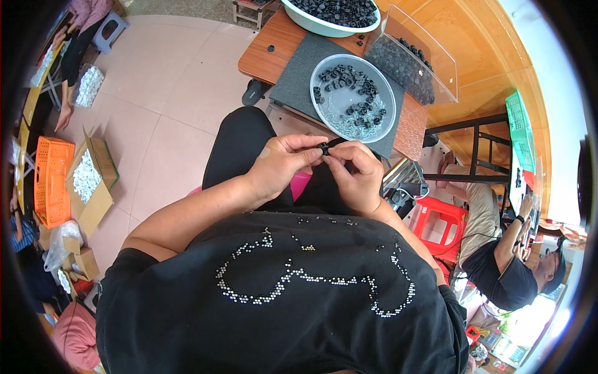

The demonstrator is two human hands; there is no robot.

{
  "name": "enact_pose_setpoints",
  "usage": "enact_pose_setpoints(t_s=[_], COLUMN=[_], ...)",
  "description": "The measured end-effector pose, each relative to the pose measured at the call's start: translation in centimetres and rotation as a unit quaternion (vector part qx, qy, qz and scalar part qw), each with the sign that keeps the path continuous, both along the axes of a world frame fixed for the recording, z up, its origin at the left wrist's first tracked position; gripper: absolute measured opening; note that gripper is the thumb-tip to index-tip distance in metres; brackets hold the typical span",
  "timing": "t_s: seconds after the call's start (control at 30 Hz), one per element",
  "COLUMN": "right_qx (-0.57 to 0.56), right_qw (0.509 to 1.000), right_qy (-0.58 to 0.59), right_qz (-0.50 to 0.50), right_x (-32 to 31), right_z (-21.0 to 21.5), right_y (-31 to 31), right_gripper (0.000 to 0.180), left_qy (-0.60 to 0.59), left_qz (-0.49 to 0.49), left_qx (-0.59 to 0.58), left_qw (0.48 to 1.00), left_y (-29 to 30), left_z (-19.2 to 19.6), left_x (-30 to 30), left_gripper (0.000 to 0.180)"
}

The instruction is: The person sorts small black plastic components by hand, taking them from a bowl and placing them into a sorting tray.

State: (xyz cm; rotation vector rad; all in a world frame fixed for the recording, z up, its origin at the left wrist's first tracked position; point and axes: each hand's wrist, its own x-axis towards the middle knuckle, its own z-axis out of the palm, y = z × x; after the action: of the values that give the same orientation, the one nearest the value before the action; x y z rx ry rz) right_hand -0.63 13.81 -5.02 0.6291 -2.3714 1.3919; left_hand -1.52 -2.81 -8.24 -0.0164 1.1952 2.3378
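In front of my lap, both hands meet at a small black plastic part (pixel 323 148). My left hand (pixel 280 161) pinches it from the left between thumb and fingers. From the right, my right hand (pixel 358 177) closes thumb and forefinger on the same part; its exact shape is mostly hidden by the fingertips. Just beyond my hands, a translucent round bowl (pixel 391 103) holds several black round parts (pixel 339 76) and small clear pieces (pixel 339 121). It stands on a dark grey board (pixel 293 78).
The wooden table (pixel 258 56) also bears a pale basin (pixel 324 26) and a clear box (pixel 445 78), both with black parts. A red stool (pixel 439 227) and a seated person (pixel 511 268) are at right. An orange crate (pixel 53 181) and an open carton (pixel 93 215) stand left.
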Motion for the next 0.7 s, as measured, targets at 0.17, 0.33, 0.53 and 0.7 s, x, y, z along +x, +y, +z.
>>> enact_pose_setpoints(t_s=[0.17, 0.33, 0.53, 0.7], right_qx=[-0.182, -0.299, -0.326, -0.343], right_qw=[0.948, 0.883, 0.830, 0.823], right_qy=[-0.258, -0.352, -0.446, -0.446], right_qz=[0.052, 0.084, 0.077, 0.082], right_x=[-0.2, -0.7, -0.6, -0.4], right_z=[-0.6, -0.8, -1.6, -1.4], right_y=[0.7, 0.6, 0.8, 0.2], right_gripper=[0.012, 0.011, 0.009, 0.012], left_qy=[0.108, 0.158, 0.171, 0.167], left_qz=[-0.009, -0.006, -0.007, 0.025], left_qx=[-0.111, -0.138, -0.147, -0.139], left_qw=[0.988, 0.978, 0.974, 0.976], left_y=[-0.2, -0.1, 0.0, 0.1], left_z=[1.0, 0.6, 0.3, 0.3], left_x=[0.1, 0.2, 0.4, 0.4], left_gripper=[0.025, 0.023, 0.022, 0.020])
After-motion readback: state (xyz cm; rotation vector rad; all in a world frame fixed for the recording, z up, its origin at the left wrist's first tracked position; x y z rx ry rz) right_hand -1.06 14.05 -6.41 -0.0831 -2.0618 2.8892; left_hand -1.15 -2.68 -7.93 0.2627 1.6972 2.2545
